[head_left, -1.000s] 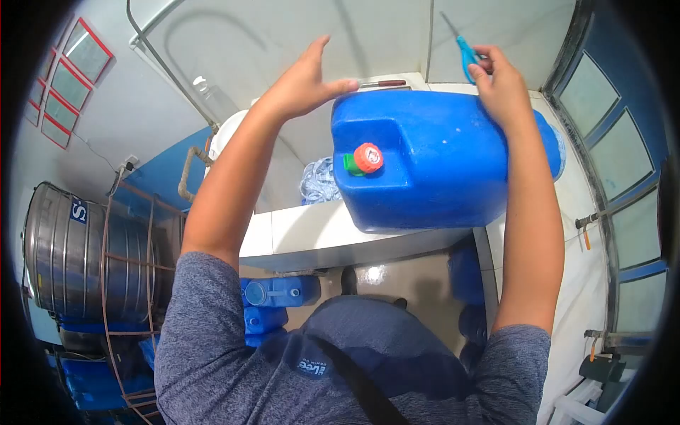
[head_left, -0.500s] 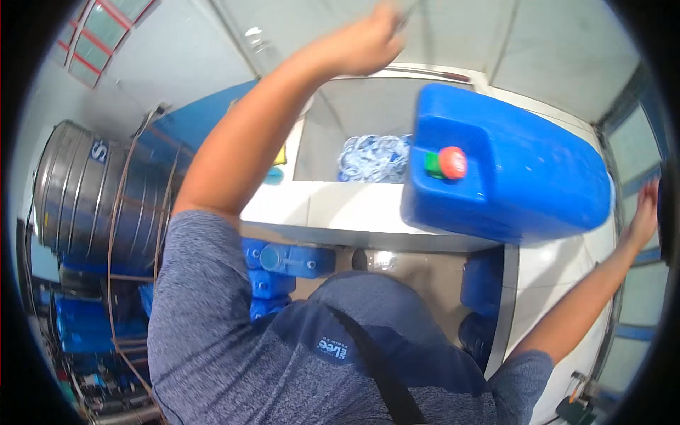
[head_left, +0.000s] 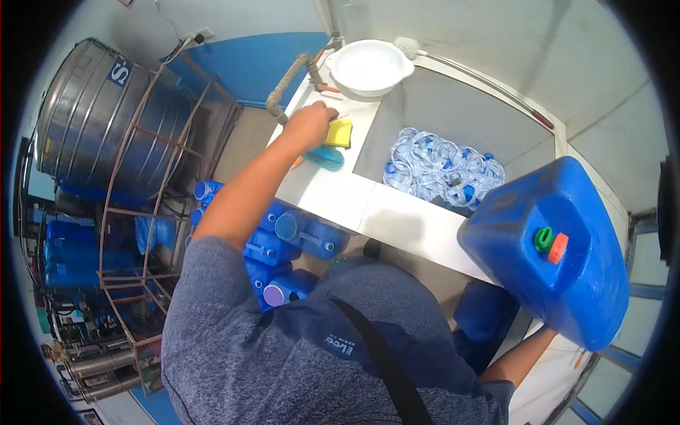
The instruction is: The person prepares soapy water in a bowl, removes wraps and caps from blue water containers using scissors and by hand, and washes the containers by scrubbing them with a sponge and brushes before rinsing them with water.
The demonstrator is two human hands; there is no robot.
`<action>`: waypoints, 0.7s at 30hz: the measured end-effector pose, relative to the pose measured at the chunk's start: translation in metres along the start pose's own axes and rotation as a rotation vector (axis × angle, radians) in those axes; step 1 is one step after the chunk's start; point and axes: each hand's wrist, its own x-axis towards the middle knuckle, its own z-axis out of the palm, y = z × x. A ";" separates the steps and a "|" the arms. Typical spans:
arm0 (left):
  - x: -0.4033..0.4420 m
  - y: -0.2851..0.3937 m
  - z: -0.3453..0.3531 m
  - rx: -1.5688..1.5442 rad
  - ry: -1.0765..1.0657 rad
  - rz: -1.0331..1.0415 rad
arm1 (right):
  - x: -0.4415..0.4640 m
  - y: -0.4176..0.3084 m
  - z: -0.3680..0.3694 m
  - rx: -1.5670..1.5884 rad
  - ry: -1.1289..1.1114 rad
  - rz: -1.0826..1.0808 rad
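My left hand (head_left: 309, 127) reaches over the white tiled ledge (head_left: 329, 191), fingers curled. A thin object, too small to name, shows at the fingertips. Right beside the hand lie a yellow sponge (head_left: 339, 133) and a teal brush-like item (head_left: 324, 158). On the right, a big blue jug (head_left: 588, 248) with a red cap and a green fitting leans at a tilt over the ledge. My right hand is hidden behind the jug's lower side; only the wrist and forearm (head_left: 524, 354) show, so its fingers cannot be seen.
A grey basin (head_left: 474, 99) holds a heap of pale blue-white plastic strips (head_left: 443, 166). Behind stand a white bowl (head_left: 370, 67) and a long-handled brush (head_left: 489, 81). Several blue jugs (head_left: 269, 244) crowd the floor. Left are a steel tank (head_left: 99, 127) and a rusty rack (head_left: 131, 205).
The view has swung left. My left hand has come down from above the basin to beside the sponge. My right hand has moved from the far right to the jug, which now looks more tilted.
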 end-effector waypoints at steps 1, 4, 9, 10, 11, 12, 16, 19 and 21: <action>0.016 -0.017 0.005 -0.008 0.000 -0.012 | -0.006 -0.005 0.001 -0.013 0.015 0.001; 0.044 -0.041 0.021 0.124 -0.118 0.044 | -0.021 -0.016 0.004 -0.040 0.058 0.001; 0.015 -0.031 0.008 -0.198 0.221 0.048 | -0.038 -0.021 0.005 -0.084 0.092 0.024; 0.004 -0.035 0.004 -0.261 0.106 -0.007 | -0.039 -0.022 0.006 -0.094 0.088 0.025; -0.012 -0.038 0.006 -0.261 0.100 -0.017 | -0.037 -0.023 0.007 -0.101 0.088 0.026; -0.031 -0.039 0.008 -0.246 0.071 0.050 | -0.035 -0.022 0.010 -0.106 0.084 0.023; -0.070 -0.035 0.027 0.015 0.062 0.282 | -0.019 -0.024 0.028 -0.111 0.053 0.006; -0.071 -0.034 0.036 0.049 0.011 0.186 | 0.000 -0.032 0.044 -0.105 0.042 -0.021; -0.075 -0.027 0.025 0.019 -0.002 0.141 | 0.013 -0.035 0.054 -0.106 0.021 -0.039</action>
